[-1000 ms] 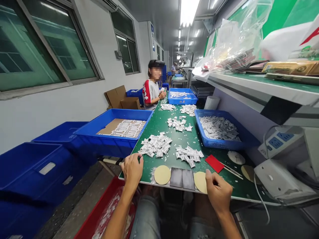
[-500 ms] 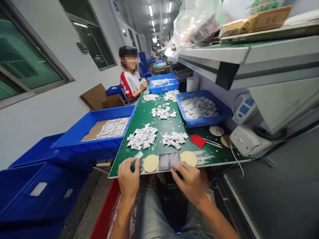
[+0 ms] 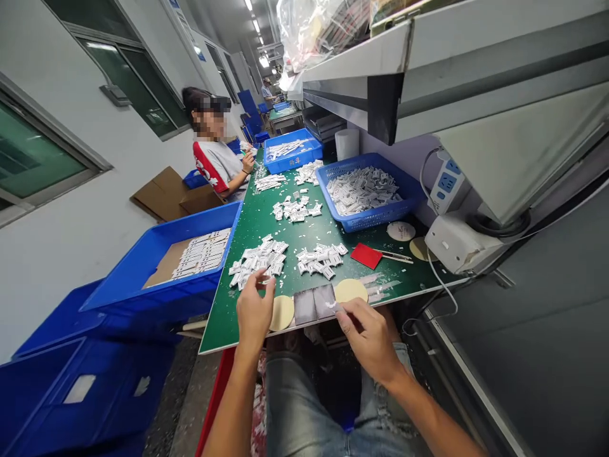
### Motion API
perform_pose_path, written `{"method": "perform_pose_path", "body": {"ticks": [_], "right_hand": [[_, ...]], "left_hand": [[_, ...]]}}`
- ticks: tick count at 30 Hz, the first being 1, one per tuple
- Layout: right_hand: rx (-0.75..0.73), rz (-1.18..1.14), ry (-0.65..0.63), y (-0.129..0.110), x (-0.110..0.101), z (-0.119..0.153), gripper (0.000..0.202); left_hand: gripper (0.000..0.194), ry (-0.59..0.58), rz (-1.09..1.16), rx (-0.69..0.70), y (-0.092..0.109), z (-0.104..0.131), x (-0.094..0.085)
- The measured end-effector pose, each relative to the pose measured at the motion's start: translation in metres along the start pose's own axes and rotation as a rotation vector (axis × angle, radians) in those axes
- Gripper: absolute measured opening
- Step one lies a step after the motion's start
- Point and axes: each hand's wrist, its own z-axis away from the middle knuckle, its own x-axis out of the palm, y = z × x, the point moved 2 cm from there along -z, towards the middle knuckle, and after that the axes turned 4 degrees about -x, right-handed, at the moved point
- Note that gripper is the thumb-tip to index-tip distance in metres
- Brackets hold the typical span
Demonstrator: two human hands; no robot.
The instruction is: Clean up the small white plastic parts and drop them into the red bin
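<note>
Two changes since half a second ago: the left hand (image 3: 255, 312), fingers parted and holding nothing I can see, has moved up to the pile of white parts (image 3: 264, 254) just beyond it; the right hand (image 3: 368, 335) now seems to pinch a small white piece (image 3: 331, 306) above the dark pads (image 3: 305, 308) at its left. I judge the handling now sits with the right.
</note>
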Motion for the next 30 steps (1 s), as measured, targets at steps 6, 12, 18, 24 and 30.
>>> {"method": "perform_pose_path", "body": {"ticks": [6, 12, 18, 24, 30], "right_hand": [[0.368, -0.443, 0.134, 0.014, -0.008, 0.002, 0.032], [0.585, -1.001, 0.228, 0.012, -0.013, -0.010, 0.041], [0.582, -0.782, 0.071, 0.009, -0.010, -0.012, 0.030], [0.128, 0.148, -0.172, 0.006, -0.028, -0.039, 0.026], [-0.189, 0.898, -0.369, 0.017, -0.027, -0.054, 0.033]], "left_hand": [[0.045, 0.016, -0.354, 0.041, -0.012, -0.041, 0.017], [0.038, 0.205, 0.368, -0.142, -0.011, -0.021, -0.004], [0.031, -0.142, 1.407, -0.651, -0.005, 0.024, -0.019], [0.038, 0.029, 0.711, -0.350, -0.010, 0.037, -0.017], [0.042, -0.068, -0.221, 0.205, -0.022, 0.040, -0.002]]}}
